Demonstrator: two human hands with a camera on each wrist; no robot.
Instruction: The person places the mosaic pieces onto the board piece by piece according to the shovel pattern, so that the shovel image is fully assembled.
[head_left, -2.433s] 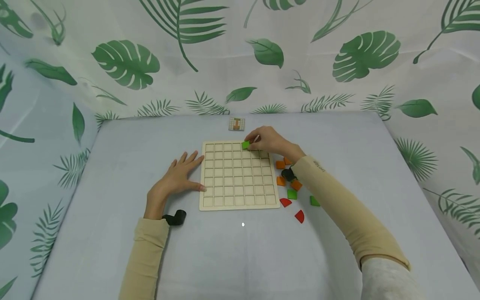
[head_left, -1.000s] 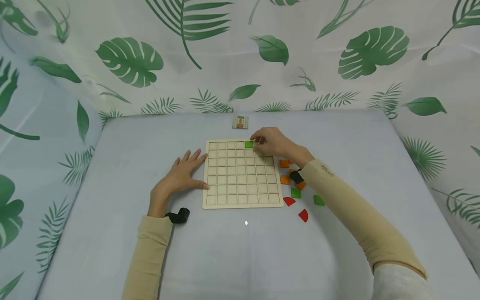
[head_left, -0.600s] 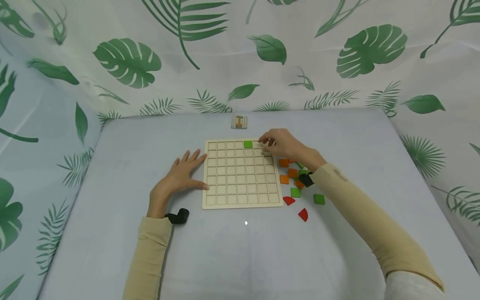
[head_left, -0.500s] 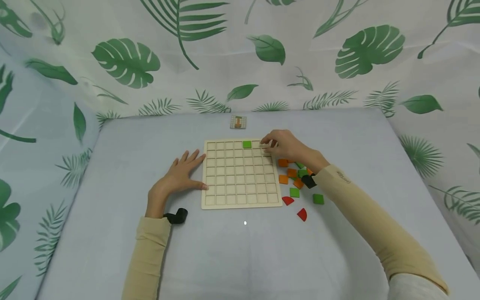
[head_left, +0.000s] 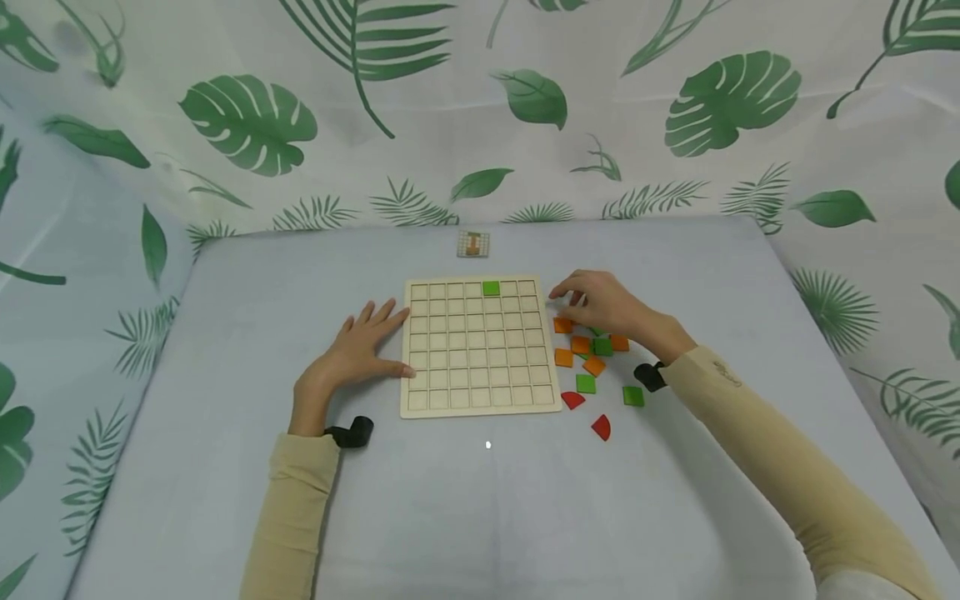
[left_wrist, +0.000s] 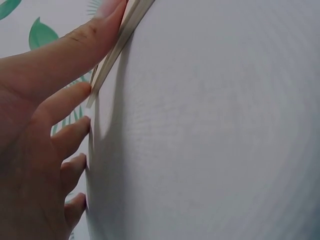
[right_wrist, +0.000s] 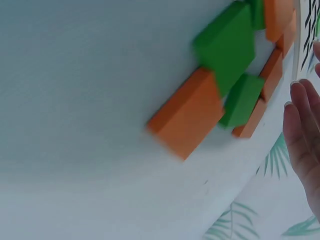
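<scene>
In the head view a pale wooden grid board [head_left: 480, 348] lies on the table, with one green square tile [head_left: 491, 288] set in a cell of its far row. My left hand [head_left: 356, 352] is spread at the board's left edge. Its thumb [left_wrist: 75, 47] rests on the rim in the left wrist view. Just off the board's far right side hovers my right hand [head_left: 603, 304], fingers loosely bent, with nothing visible in them. Below it lie several orange tiles [head_left: 581, 345] and green tiles [head_left: 602, 347], partly overlapping; the hand hides some of them.
Two red quarter-circle pieces [head_left: 602, 427] lie near the board's lower right corner, close to a loose green tile [head_left: 633, 396]. A small pattern card [head_left: 473, 244] sits beyond the board. Leaf-printed cloth [head_left: 405, 108] rises behind the table's far edge.
My right hand has let go of the green tile in the far-row cell and moved right, off the board, toward the loose tiles. The left hand has stayed at the board's edge.
</scene>
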